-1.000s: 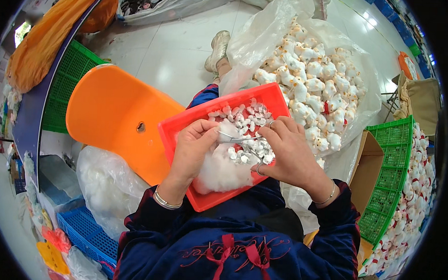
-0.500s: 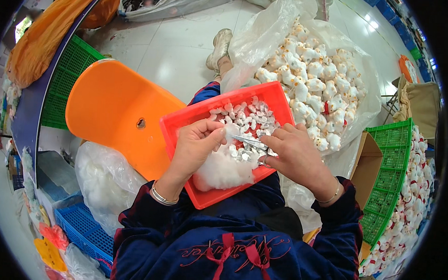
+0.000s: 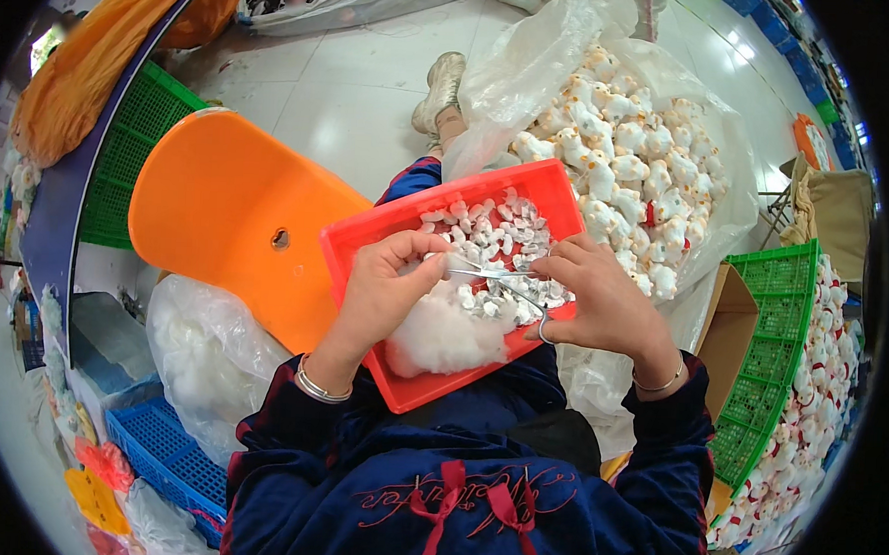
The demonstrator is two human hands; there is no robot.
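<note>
Red tray (image 3: 366,249) resting tilted on the person's lap, a position that keeps its load within reach of both hands; it holds a heap of small white pieces (image 3: 496,235) and a wad of white stuffing (image 3: 442,337) at its near end. Left hand (image 3: 390,285) closed, fingertips pinching one small piece over the tray. Right hand (image 3: 602,304) closed on metal forceps (image 3: 499,283), tips pointed toward the left fingers, probably to push into the pinched piece. Clear bag of white plush toys (image 3: 627,176) open just beyond the tray; orange chair seat (image 3: 219,218) to the left; green crate (image 3: 784,342) to the right. What the pinched piece is cannot be made out; the forceps' tips are hidden against the heap
</note>
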